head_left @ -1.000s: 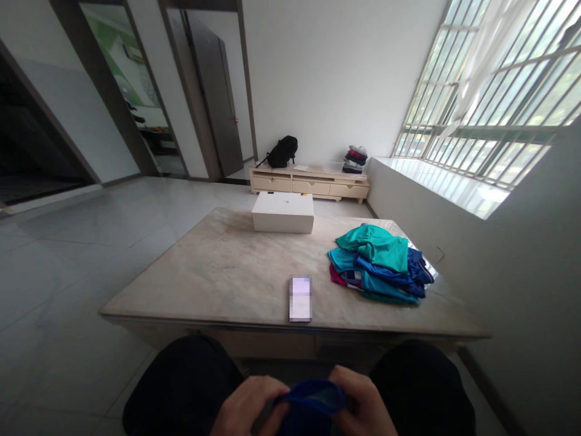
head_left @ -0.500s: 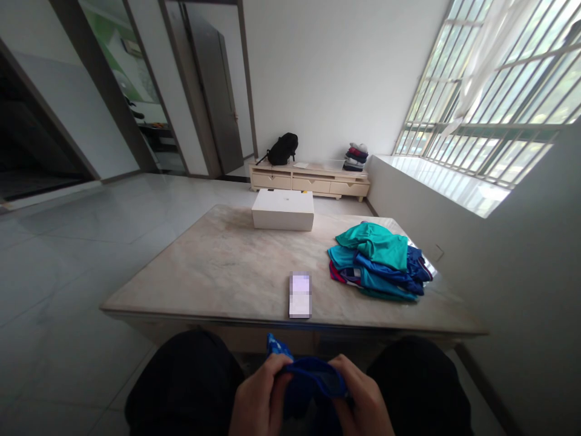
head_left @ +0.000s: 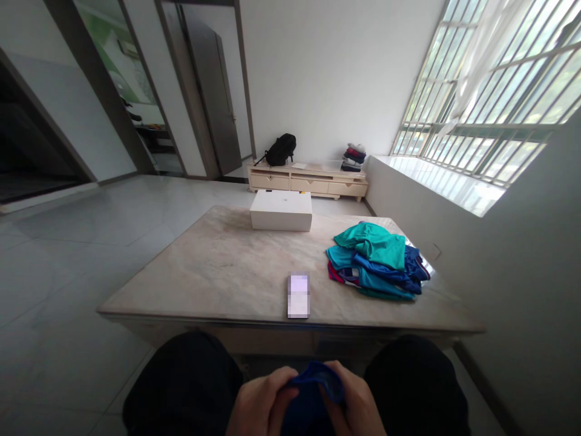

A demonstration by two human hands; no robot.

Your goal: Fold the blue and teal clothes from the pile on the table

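Between my knees, both hands grip the rim of a blue garment (head_left: 308, 409), which may be a neckline or a waistband. My left hand (head_left: 263, 399) pinches the left side of the rim between thumb and fingers. On the opposite side, my right hand (head_left: 356, 396) pinches it too. The rim bends into a loop with a dark opening, and the cloth below runs out of the picture. On the table's right side lies a loose pile of clothes (head_left: 374, 260) in teal, green and blue, with a bit of red.
A phone (head_left: 298, 295) with a blurred screen lies near the front edge of the marble-like table (head_left: 204, 272). At the table's far side stands a white box (head_left: 281, 212). A black backpack (head_left: 281, 149) and a folded clothes stack (head_left: 353, 157) rest on a low cabinet (head_left: 313, 183).
My hands have come slightly closer together, and the garment's rim bends more. A lighter blue patterned flap beyond my left hand has dropped out of sight. The view has shifted slightly.
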